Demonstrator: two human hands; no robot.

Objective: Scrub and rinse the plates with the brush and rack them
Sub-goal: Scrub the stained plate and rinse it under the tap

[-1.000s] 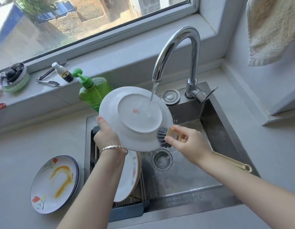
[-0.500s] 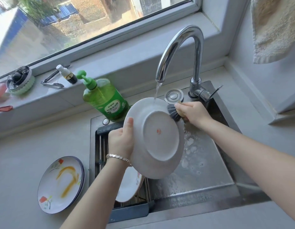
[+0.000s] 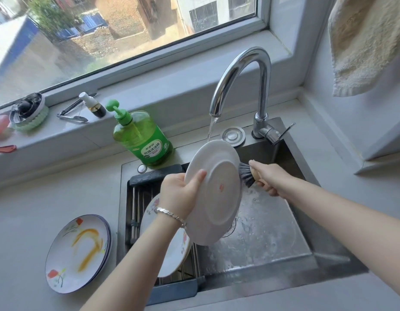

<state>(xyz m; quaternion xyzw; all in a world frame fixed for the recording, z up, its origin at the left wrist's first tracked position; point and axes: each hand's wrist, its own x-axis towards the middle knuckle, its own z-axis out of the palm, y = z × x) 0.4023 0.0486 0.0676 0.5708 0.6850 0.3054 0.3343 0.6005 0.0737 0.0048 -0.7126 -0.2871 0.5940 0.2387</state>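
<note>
My left hand (image 3: 180,194) grips the left rim of a white plate (image 3: 217,198), which stands tilted on edge over the sink with its underside toward me. Water from the tap (image 3: 239,70) runs onto its top rim. My right hand (image 3: 269,178) holds a brush (image 3: 247,173) by its pale handle, and the dark bristles press against the plate's right edge, on the far face. A flowered plate (image 3: 170,254) lies on the rack (image 3: 138,209) across the sink's left part. Dirty plates (image 3: 78,252) with an orange smear are stacked on the counter at left.
A green soap bottle (image 3: 143,140) stands behind the rack. The steel sink (image 3: 262,239) holds foam and water. On the windowsill lie tongs (image 3: 71,113), a small bottle (image 3: 92,105) and a round scrubber (image 3: 28,111). A towel (image 3: 369,41) hangs at the upper right.
The plate has turned from nearly flat under the stream to standing on edge and shifted right. My right hand with the brush rose from the plate's lower edge to its right edge.
</note>
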